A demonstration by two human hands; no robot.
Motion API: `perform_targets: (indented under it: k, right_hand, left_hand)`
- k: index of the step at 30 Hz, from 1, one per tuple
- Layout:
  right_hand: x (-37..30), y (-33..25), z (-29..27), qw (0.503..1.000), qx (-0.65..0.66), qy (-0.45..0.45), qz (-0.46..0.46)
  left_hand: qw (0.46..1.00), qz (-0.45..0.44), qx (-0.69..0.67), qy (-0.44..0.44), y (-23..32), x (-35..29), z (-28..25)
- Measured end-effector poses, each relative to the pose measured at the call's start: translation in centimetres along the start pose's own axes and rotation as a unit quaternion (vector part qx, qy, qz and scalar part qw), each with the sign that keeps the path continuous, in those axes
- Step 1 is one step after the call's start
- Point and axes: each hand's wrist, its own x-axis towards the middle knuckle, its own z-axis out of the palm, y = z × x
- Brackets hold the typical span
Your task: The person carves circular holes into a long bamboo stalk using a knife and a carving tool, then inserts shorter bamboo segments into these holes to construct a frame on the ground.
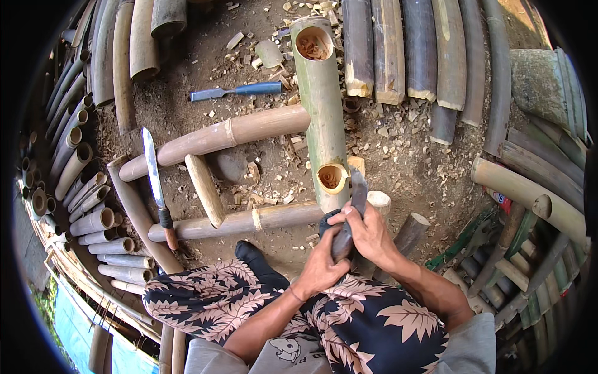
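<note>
The left hand (321,269) and right hand (366,232) grip a dark stick (359,192) beside the near end of the bamboo pole (327,121), probably stiff and light, best held around its lower part.

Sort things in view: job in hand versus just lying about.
Apparently in the job:
dark long piece, in left hand and right hand
bamboo tube with two openings
two bamboo rails running to it

Apparently lying about:
blue chisel and long knife, idle
bamboo poles
wood chips

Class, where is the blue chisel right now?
In the head view's upper left-centre, the chisel lies on the ground, left of the holed bamboo tube and just beyond the farther pole.
</note>
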Motion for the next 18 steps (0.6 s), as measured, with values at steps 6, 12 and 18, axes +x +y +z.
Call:
perform_targets:
  k: [6,12,18]
  right_hand:
    - [4.8,-2.7,5.1,0.971,0.096,-0.149,0.162]
    - [5.2,-2.6,4.8,0.777,0.613,-0.086,0.113]
    - [4.7,-2.5,2.0,0.62,0.756,-0.039,0.206]
  left_hand:
    - [0.962,-0.093,0.128,0.22,-2.6,-0.3,-6.8]
    - [0.807,0.048,0.588,0.029,13.2,4.2,-13.7]
    - [0.658,0.145,0.727,-0.133,19.6,9.8,-9.1]
